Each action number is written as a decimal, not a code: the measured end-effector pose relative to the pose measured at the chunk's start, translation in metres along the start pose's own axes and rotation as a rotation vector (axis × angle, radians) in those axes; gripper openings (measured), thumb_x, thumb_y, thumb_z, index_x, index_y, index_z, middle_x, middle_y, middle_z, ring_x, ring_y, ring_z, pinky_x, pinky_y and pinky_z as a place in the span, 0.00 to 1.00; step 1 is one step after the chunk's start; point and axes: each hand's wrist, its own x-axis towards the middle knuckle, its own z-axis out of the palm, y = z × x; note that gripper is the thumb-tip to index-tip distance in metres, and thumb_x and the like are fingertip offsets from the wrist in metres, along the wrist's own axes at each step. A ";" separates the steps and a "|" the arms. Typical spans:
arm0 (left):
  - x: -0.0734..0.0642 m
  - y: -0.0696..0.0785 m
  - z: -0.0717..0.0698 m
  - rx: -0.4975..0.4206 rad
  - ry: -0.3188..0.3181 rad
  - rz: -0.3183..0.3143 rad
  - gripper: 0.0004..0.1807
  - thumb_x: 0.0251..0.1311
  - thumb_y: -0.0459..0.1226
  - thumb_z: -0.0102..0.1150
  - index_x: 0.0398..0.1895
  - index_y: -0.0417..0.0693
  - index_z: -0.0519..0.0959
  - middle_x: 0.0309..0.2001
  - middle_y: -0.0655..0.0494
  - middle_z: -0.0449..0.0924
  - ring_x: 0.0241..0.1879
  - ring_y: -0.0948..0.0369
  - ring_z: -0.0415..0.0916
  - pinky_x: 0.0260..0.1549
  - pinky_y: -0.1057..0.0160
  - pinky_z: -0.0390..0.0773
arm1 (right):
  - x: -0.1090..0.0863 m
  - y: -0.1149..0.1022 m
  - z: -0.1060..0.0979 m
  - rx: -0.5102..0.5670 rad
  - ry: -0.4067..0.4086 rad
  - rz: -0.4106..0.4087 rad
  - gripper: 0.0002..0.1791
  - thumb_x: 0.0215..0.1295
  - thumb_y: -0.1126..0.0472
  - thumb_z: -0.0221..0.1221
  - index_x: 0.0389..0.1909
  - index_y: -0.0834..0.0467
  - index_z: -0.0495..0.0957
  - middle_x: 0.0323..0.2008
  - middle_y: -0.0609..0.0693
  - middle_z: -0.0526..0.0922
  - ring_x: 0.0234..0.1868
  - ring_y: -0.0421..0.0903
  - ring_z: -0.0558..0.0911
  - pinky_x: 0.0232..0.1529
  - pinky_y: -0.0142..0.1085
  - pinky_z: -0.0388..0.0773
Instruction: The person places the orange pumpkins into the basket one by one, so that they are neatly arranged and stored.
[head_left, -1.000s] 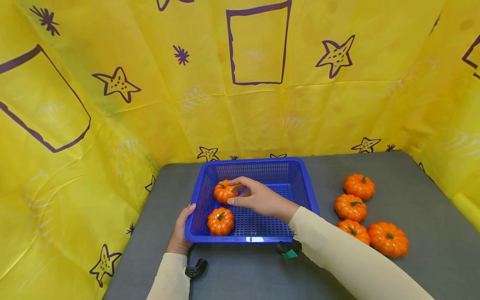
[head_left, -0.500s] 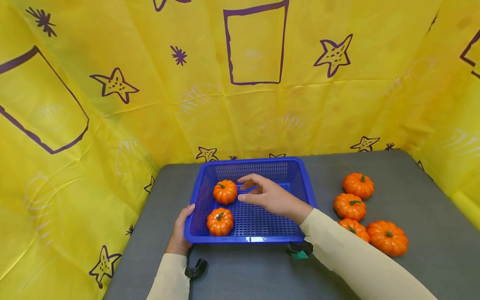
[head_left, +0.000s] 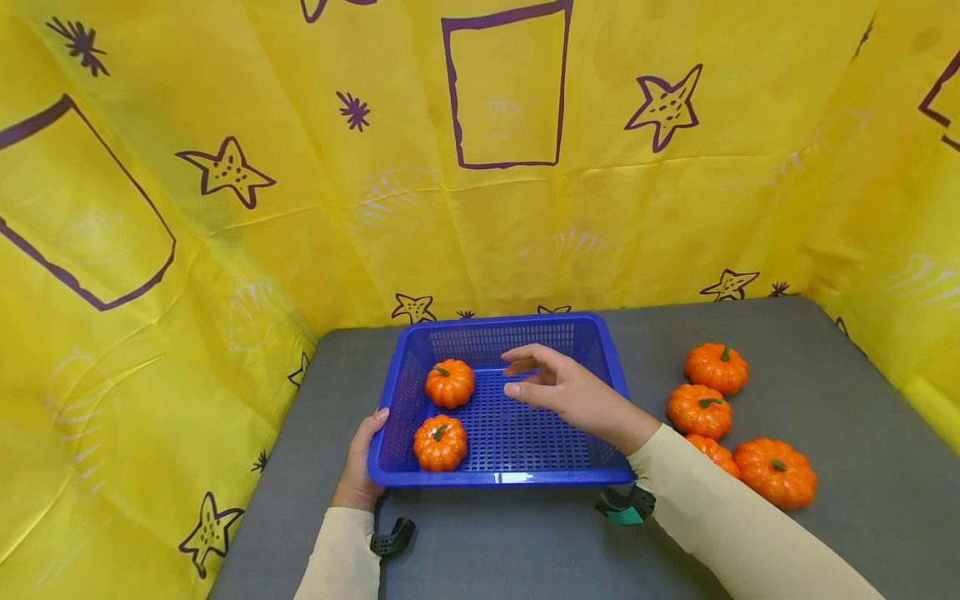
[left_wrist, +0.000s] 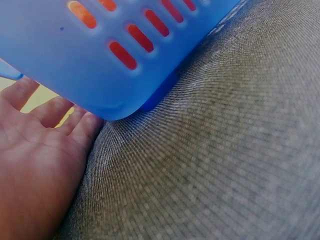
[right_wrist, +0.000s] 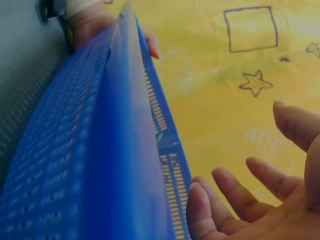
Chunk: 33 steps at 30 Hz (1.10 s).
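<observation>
A blue plastic basket (head_left: pixel 495 478) with slotted walls stands on the grey table, two small orange pumpkins inside its left half. One pumpkin (head_left: pixel 450 383) lies towards the back, the other pumpkin (head_left: pixel 440 443) towards the front. My left hand (head_left: pixel 362 458) holds the basket's left side, thumb on the rim; in the left wrist view its fingers (left_wrist: pixel 52 112) lie against the outer wall. Over the right half of the basket hovers my right hand (head_left: pixel 573 392), fingers loosely bent and apart, holding nothing. The right wrist view shows those fingers (right_wrist: pixel 235 192) spread beside the rim.
Right of the basket, several more pumpkins (head_left: pixel 776 473) lie close together on the table (head_left: pixel 510 542); the right forearm partly covers one. Yellow patterned cloth (head_left: pixel 315 167) hangs behind and at both sides. Each wrist wears a black strap (head_left: pixel 392 537).
My right hand has drawn away from the back pumpkin in the basket, moving right with its fingers still apart. The left hand stays at the basket's left side.
</observation>
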 end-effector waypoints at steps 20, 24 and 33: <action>0.001 -0.001 -0.003 0.008 0.012 -0.022 0.41 0.76 0.54 0.43 0.85 0.42 0.54 0.61 0.49 0.78 0.53 0.56 0.80 0.52 0.56 0.82 | -0.037 0.006 -0.034 0.084 0.103 -0.021 0.28 0.82 0.51 0.62 0.76 0.53 0.71 0.68 0.57 0.78 0.66 0.61 0.79 0.60 0.53 0.80; 0.001 0.000 -0.002 0.008 0.015 -0.024 0.40 0.76 0.53 0.43 0.84 0.42 0.55 0.60 0.49 0.78 0.52 0.56 0.80 0.51 0.56 0.83 | -0.046 0.005 -0.042 0.086 0.127 -0.048 0.26 0.83 0.54 0.60 0.76 0.56 0.70 0.68 0.60 0.78 0.65 0.65 0.79 0.59 0.55 0.81; -0.001 0.001 -0.001 0.021 0.011 -0.024 0.41 0.76 0.54 0.43 0.85 0.42 0.54 0.61 0.49 0.78 0.53 0.55 0.80 0.52 0.56 0.82 | -0.068 0.006 -0.060 0.081 0.177 -0.052 0.26 0.85 0.54 0.57 0.77 0.55 0.69 0.69 0.60 0.76 0.65 0.62 0.79 0.58 0.46 0.82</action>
